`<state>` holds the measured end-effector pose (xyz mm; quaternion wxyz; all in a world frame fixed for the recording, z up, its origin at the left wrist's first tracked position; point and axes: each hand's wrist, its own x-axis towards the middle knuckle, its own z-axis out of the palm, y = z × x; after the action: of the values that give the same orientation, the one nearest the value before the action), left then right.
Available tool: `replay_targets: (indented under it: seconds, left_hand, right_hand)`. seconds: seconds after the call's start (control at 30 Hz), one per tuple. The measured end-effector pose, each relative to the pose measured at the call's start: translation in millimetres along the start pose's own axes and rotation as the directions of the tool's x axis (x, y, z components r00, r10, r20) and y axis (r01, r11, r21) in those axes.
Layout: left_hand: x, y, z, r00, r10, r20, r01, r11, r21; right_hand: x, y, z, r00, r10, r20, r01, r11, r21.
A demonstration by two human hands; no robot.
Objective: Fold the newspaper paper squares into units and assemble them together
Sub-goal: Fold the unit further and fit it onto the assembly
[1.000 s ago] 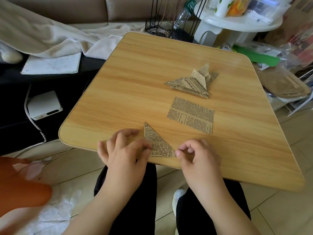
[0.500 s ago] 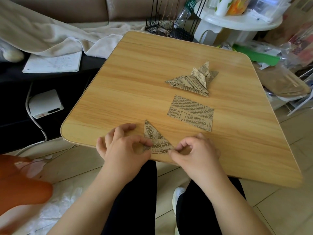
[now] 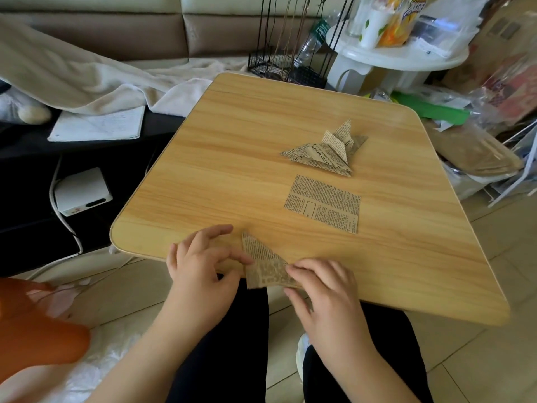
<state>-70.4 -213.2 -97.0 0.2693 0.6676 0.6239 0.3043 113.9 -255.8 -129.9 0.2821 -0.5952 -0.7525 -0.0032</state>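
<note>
A person seated at a wooden table point(image 3: 232, 158) works a newspaper triangle point(image 3: 263, 264) at the table's near edge, its lower part overhanging the rim. The left hand point(image 3: 203, 266) sits just left of the triangle, its fingers loosely curled and spread, thumb tip touching the paper's left edge about halfway down; whether it pinches the sheet cannot be told. The right hand point(image 3: 322, 289) lies at the triangle's lower right corner, fingers bent, with fingertips pressing down on the paper and the thumb tucked below the table edge beneath it. The triangle's point rises away from both hands, toward the table's middle. Farther back, a flat newspaper square point(image 3: 324, 203) lies apart from the hands, and beyond it rest the folded units point(image 3: 325, 149), stacked together.
</note>
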Motion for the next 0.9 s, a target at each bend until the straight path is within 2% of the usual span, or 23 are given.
replay_targets:
  seconds: [0.07,0.1,0.13,0.2,0.27,0.33,0.4,0.5,0.6,0.67,0.73,0.8,0.9]
  left_hand:
    - [-4,0,-8,0.995,-0.015,-0.097,0.002,0.991,-0.13]
    - [-6,1,-12,0.989,-0.027,-0.145,0.0,0.983,-0.183]
    - [-7,2,-15,0.983,-0.036,-0.182,-0.008,0.973,-0.232]
    - [-7,9,-18,0.976,-0.037,-0.212,-0.024,0.96,-0.279]
    - [-5,15,-16,0.983,0.022,-0.181,-0.066,0.968,-0.241]
    - [0,22,-8,0.989,0.106,-0.103,-0.123,0.977,-0.173]
    - [7,24,5,0.99,0.138,-0.027,-0.139,0.987,-0.079]
    - [18,20,25,0.987,0.16,0.024,-0.162,0.981,0.109]
    - [25,20,34,0.992,0.116,0.047,-0.122,0.981,0.154]
    - [27,20,37,0.993,0.117,0.034,-0.121,0.978,0.168]
    - [27,20,40,0.992,0.122,0.02,-0.123,0.977,0.172]
    - [27,19,42,0.991,0.137,0.007,-0.136,0.976,0.171]
    - [27,16,43,0.985,0.172,-0.011,-0.167,0.966,0.197]
  right_hand:
    - [1,1,-3,0.999,0.044,-0.029,-0.04,0.994,0.103]
    - [4,0,-8,0.991,0.13,-0.02,-0.123,0.97,0.207]
    - [10,-3,-16,0.963,0.268,0.008,-0.256,0.91,0.325]
    - [25,-6,-31,0.86,0.484,0.16,-0.492,0.708,0.507]
    - [41,2,-41,0.785,0.514,0.344,-0.617,0.61,0.497]
    - [55,12,-45,0.713,0.502,0.49,-0.694,0.603,0.393]
    - [63,19,-42,0.672,0.504,0.543,-0.719,0.619,0.315]
    - [67,21,-33,0.7,0.526,0.483,-0.683,0.692,0.236]
    - [63,21,-27,0.783,0.543,0.302,-0.595,0.796,0.11]
    - [56,20,-24,0.862,0.489,0.133,-0.494,0.869,0.004]
    - [49,16,-18,0.92,0.389,0.044,-0.389,0.921,0.006]
    - [44,9,-10,0.932,0.362,0.025,-0.363,0.93,0.059]
    - [46,8,-1,0.895,0.443,0.059,-0.445,0.895,0.032]
